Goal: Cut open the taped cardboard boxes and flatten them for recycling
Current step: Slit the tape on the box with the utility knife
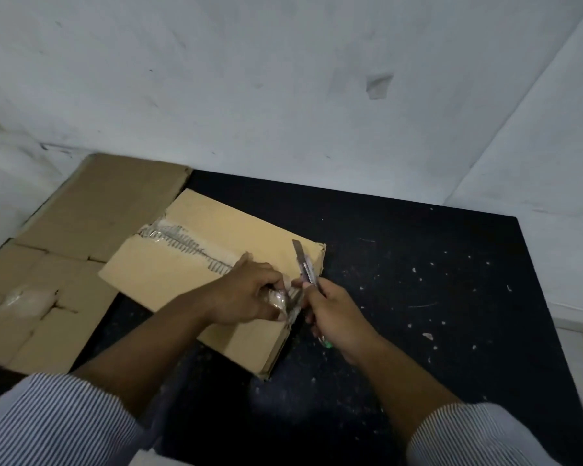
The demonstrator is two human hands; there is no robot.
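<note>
Box (pixel 196 270) mid-frame on table (pixel 418 297), seam tape (pixel 186 243) half peeled. Left grip (pixel 249 294) clenched on the tape's loose end; right grip (pixel 337 314) wrapped round knife (pixel 305 265), blade exposed, just beside left grip. Risk: tape snaps free, grips jerk together, blade nicks the left one.

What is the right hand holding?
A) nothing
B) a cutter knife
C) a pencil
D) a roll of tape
B: the right hand grips a cutter knife with its blade out, beside the cardboard box, while the left hand pinches crumpled tape.
</note>
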